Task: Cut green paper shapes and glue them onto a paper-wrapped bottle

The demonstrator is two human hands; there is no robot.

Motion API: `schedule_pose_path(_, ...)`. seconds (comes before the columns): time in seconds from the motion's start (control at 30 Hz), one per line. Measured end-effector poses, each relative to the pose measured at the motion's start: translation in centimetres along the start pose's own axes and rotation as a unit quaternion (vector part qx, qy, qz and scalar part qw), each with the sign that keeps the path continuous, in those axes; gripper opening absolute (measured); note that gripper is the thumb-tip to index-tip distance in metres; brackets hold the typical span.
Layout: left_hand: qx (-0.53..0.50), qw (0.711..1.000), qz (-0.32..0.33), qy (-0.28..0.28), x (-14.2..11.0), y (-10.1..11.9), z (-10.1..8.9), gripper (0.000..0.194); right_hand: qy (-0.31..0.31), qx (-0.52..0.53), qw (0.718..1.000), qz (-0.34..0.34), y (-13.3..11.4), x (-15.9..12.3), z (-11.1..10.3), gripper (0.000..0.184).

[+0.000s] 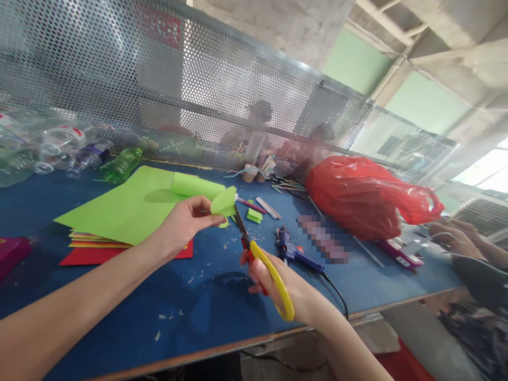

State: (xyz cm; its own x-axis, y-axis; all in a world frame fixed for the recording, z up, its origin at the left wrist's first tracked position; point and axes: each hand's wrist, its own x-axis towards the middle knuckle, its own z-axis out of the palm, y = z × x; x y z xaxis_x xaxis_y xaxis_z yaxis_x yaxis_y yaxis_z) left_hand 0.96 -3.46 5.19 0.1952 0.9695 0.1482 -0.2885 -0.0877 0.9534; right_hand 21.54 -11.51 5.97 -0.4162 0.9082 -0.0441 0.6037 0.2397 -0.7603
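My left hand (194, 214) pinches a small piece of lime-green paper (224, 201) between thumb and fingers, above the blue table. In my right hand (273, 280) is a pair of scissors (273, 278) with yellow and red handles. Their blades point up and away, the tips at the right edge of the green piece; whether they cut into it I cannot tell. Behind my left hand lies a stack of coloured paper, with a lime-green sheet (123, 206) on top, its far right part rolled up. A blue glue gun (297, 251) rests right of the scissors.
Plastic bottles (59, 143) crowd the far left, a green bottle (121, 165) among them. A red plastic bag (353, 196) stands at the right, near another person's hands (456, 238). Perforated metal panels (222, 95) rise behind the table (190, 312). The glue gun's cord (337, 291) hangs over the front edge.
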Motion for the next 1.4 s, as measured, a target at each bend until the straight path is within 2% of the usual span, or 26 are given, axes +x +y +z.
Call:
schedule_pose_path(0.17,-0.048,0.998,-0.035,-0.009,-0.1,-0.1,0.0,0.024,-0.003,0.033,0.999,0.002,0.6,0.2,0.5,0.048)
schedule_pose_path(0.33,-0.086,0.993,-0.075,0.007,-0.2,0.2,0.2,0.026,0.018,-0.004,1.0,-0.01,0.3,0.4,0.5,0.051)
schedule_pose_path(0.5,-0.099,0.992,-0.083,0.007,-0.1,-0.1,0.1,0.023,0.033,-0.045,0.998,-0.01,0.1,0.5,0.4,0.055)
schedule_pose_path(0.7,-0.119,0.986,-0.113,-0.001,0.0,-0.4,0.0,0.016,0.061,0.019,0.996,0.059,2.0,0.8,1.6,0.052)
schedule_pose_path(0.8,-0.119,0.983,-0.142,0.005,0.0,-0.5,0.0,0.019,0.073,0.044,0.992,0.098,2.1,0.9,0.9,0.054)
schedule_pose_path(0.87,-0.109,0.982,-0.154,0.016,0.1,-0.6,-0.1,0.024,0.085,-0.026,0.99,0.106,1.5,1.0,-0.4,0.053)
schedule_pose_path(0.9,-0.102,0.982,-0.157,0.022,0.1,-0.7,-0.1,0.025,0.09,-0.103,0.985,0.109,1.1,1.2,-1.1,0.049)
schedule_pose_path(0.97,-0.088,0.983,-0.156,0.031,0.2,-1.0,-0.3,0.027,0.104,-0.273,0.946,0.139,0.4,1.7,-2.5,0.042)
schedule_pose_path(1.07,-0.066,0.986,-0.148,0.031,0.2,-1.0,-0.5,0.029,0.1,-0.405,0.883,0.213,0.0,3.0,-3.3,0.04)
schedule_pose_path(1.17,-0.022,0.991,-0.135,0.004,0.2,-0.9,-0.7,0.028,0.094,-0.437,0.864,0.233,0.3,4.2,-2.9,0.044)
schedule_pose_path(1.4,0.122,0.991,-0.036,-0.037,0.4,-1.2,-1.2,0.028,0.08,-0.438,0.86,0.251,-0.1,5.6,-2.2,0.046)
